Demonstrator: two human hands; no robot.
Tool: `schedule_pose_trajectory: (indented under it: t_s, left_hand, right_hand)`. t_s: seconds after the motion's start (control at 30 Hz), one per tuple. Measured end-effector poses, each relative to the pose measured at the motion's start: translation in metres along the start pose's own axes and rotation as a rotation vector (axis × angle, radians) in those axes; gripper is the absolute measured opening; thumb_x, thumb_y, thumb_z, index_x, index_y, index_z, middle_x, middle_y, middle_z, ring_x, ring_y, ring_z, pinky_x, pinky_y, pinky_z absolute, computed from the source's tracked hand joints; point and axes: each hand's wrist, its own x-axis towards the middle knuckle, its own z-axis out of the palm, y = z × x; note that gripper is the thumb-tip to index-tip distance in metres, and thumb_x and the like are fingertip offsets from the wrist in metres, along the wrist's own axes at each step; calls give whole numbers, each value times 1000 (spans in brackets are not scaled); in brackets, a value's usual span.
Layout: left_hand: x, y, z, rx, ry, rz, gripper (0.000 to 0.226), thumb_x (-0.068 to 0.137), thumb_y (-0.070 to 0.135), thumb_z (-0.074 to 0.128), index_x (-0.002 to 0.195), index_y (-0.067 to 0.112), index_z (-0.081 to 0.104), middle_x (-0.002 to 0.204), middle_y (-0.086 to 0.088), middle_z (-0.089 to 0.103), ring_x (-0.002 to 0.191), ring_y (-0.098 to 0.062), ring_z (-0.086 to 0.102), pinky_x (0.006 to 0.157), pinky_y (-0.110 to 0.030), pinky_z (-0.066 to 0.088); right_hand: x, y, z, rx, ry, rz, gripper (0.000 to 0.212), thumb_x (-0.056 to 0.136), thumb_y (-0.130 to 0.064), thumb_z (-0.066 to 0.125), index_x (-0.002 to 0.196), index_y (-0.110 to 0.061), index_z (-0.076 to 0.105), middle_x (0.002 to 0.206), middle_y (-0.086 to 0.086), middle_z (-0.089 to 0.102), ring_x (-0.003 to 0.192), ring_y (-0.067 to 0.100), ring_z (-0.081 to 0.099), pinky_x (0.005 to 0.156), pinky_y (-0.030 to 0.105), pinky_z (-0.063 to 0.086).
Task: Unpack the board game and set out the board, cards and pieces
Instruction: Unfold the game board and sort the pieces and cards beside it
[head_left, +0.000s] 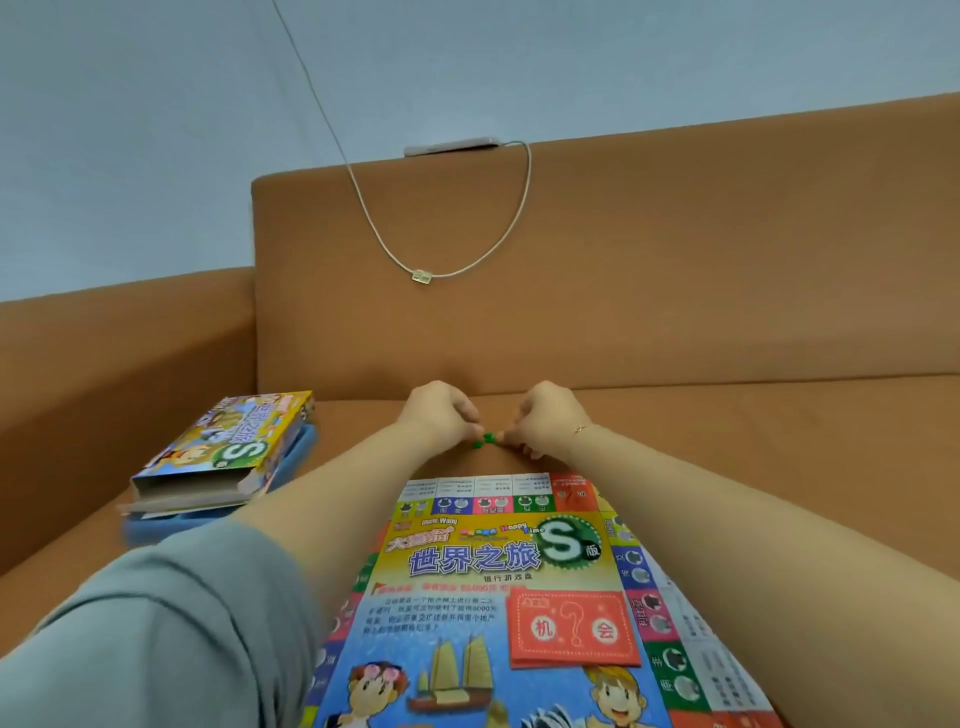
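The green pieces (485, 440) sit between the two hands, just beyond the far edge of the board (498, 597), on the orange sofa seat (753, 431). They are small and their exact shape cannot be made out. The left hand (441, 413) has its fingers curled down, with the fingertips pinching the pieces from the left. The right hand (545, 418) is curled in the same way and pinches the pieces from the right. A thin bracelet (582, 429) circles the right wrist.

The board lies unfolded and flat on the seat, between the forearms, with its printed face up. A stack of red cards (571, 629) rests on the board, on its right half, printed with a question mark.

The game box (228, 447) lies to the left on the seat, well apart from the board. Its sleeve is slid partly off, and it rests on a blue tray (291, 467).

A white cable (467, 270) hangs in a loop against the sofa backrest (675, 260). A grey sleeve (156, 623) covers the left upper arm.
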Motion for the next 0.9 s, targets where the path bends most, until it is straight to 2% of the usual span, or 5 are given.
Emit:
schedule_pose_trajectory:
  t_s: [0.27, 0.5, 0.7, 0.8, 0.9]
  left_hand:
    - [-43, -4, -35, 44, 49, 76, 18, 87, 17, 67, 104, 14, 70, 105, -3, 68, 93, -13, 58, 82, -21, 41]
    - [-147, -12, -108, 96, 35, 92, 16, 83, 16, 69, 99, 14, 72, 96, -1, 68, 93, -13, 62, 81, -21, 46]
    - [-227, -61, -147, 267, -51, 16, 27, 86, 8, 63, 112, 14, 67, 113, -4, 66, 99, -14, 60, 79, -18, 44]
    - [-252, -94, -141, 287, -156, -54, 41, 80, 15, 72, 120, 19, 61, 116, 0, 61, 105, -14, 59, 89, -22, 45]
    - [-271, -118, -126, 181, -97, -73, 47, 75, 22, 76, 119, 20, 60, 104, 6, 58, 89, -8, 55, 79, -17, 43]
  right_hand:
    - [-28, -12, -22, 8, -42, -38, 26, 86, -28, 69, 82, -2, 68, 80, 11, 72, 77, 23, 71, 70, 34, 60]
    - [-128, -64, -41, -9, -50, -244, 24, 83, -21, 71, 81, 4, 70, 79, 17, 72, 65, 19, 64, 75, 33, 58]
    - [-218, -113, -8, -158, -207, -378, 12, 83, -18, 68, 85, -7, 73, 73, 6, 69, 60, 12, 61, 52, 15, 46]
    - [-240, -125, 24, -277, -290, -428, 19, 85, -10, 63, 100, -7, 73, 94, 6, 71, 67, 10, 57, 51, 12, 41]
    - [-240, -130, 54, -323, -321, -417, 32, 86, 0, 50, 110, -6, 69, 110, 7, 69, 86, 14, 60, 60, 13, 42]
